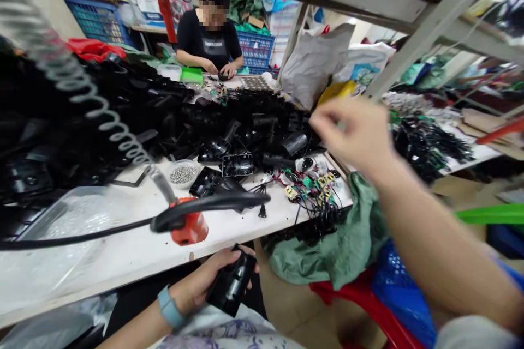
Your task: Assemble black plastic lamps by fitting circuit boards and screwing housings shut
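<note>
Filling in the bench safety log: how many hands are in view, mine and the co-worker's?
Own hands: 2 (left hand, right hand)
Co-worker's hands: 2 (co-worker's right hand, co-worker's left hand)
Total: 4

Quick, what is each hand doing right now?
Left hand: closed, holding a black plastic casing.
Right hand: raised and blurred, cannot tell whether it holds anything.

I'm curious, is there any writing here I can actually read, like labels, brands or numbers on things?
Nothing can be read. The print on the black T-shirt opposite is too small and blurred, and any markings on the green circuit boards are too small. The black housing in the left hand shows no legible text.
</note>
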A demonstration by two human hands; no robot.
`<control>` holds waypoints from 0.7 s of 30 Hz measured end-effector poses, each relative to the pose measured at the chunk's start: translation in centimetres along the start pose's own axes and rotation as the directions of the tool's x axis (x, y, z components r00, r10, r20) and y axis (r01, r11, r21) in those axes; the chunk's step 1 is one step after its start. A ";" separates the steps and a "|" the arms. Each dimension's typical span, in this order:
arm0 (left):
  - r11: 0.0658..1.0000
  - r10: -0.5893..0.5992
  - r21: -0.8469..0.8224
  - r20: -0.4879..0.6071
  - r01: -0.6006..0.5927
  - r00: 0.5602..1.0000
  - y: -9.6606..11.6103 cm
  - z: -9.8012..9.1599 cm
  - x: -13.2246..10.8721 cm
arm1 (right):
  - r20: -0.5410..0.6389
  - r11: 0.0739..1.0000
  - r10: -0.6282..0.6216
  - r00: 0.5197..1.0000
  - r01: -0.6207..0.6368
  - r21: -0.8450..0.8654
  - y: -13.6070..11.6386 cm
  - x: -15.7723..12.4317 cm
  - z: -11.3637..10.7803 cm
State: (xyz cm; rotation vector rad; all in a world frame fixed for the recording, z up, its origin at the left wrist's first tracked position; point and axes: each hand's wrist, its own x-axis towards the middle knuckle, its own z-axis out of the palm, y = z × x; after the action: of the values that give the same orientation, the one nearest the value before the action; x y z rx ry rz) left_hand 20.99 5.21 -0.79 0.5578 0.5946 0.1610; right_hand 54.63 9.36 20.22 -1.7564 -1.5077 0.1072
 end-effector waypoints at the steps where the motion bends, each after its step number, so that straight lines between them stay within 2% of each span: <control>1: 1.000 -0.003 0.006 -0.005 0.003 1.000 -0.2 -0.3 -0.6 | 0.055 1.000 -0.008 0.998 0.009 -0.011 0.2 -2.7 1.4; 3: 1.000 -0.002 0.011 -0.031 0.002 1.000 -0.6 -1.0 -2.2 | 0.141 0.999 0.006 0.990 -0.002 -0.034 1.3 -7.8 5.1; 4: 1.000 0.005 0.016 -0.045 -0.004 0.999 -0.8 -1.4 -3.0 | 0.147 0.999 0.026 0.989 -0.020 -0.043 2.0 -10.0 7.2; 6: 0.999 0.036 0.030 -0.079 -0.034 0.996 -0.8 -2.3 -4.8 | 0.086 0.995 0.066 0.994 -0.060 -0.077 3.4 -13.1 10.8; 8: 0.996 0.078 0.045 -0.109 -0.073 0.991 -0.8 -3.3 -6.5 | -0.011 0.987 0.083 0.997 -0.083 -0.136 4.3 -14.1 13.4; 10: 0.993 0.114 0.042 -0.137 -0.110 0.984 -0.9 -4.4 -7.8 | -0.030 0.982 0.055 0.998 -0.060 -0.180 4.7 -13.5 14.7; 15: 0.978 0.204 0.006 -0.191 -0.206 0.960 -1.6 -6.6 -9.8 | 0.118 0.981 -0.053 0.992 0.073 -0.178 4.7 -9.3 14.8; 21: 0.971 0.208 -0.054 -0.279 -0.232 0.937 -1.6 -7.2 -10.8 | -0.035 0.990 0.025 0.999 -0.029 -0.136 6.5 -4.8 11.5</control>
State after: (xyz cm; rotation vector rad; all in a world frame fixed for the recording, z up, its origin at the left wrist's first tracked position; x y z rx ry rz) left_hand 8.01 3.86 -1.38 0.5215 0.7880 0.4801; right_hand 52.28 11.28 6.51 -1.8776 -1.4976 -0.0121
